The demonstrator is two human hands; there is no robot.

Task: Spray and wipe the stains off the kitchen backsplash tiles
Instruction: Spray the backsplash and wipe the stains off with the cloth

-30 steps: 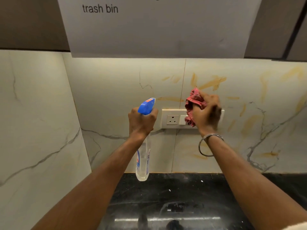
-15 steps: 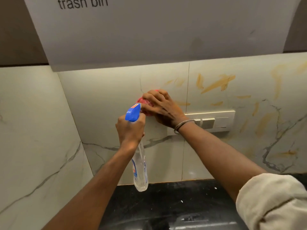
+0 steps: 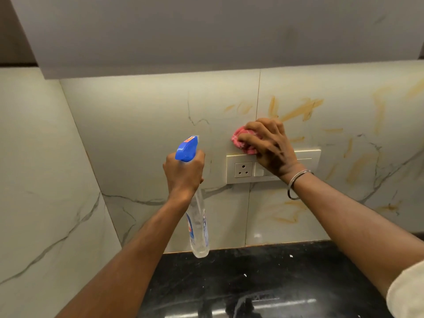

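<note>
Right now R hand [image 3: 273,148] curls its fingers over a bunched pink cloth [image 3: 241,140], pressed on the tiles [image 3: 149,115] just above the socket plate [image 3: 243,171]. L hand [image 3: 184,173] wraps the spray bottle [image 3: 198,226] neck. Cloth's soft, light: keep it balled. Bottle prob light, slick; grip at neck.

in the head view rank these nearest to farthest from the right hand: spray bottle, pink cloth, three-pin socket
1. pink cloth: gripped under the right hand, against the tile.
2. three-pin socket: just below and left of that hand, on the switch plate.
3. spray bottle: farthest left, held by the left hand.
</note>
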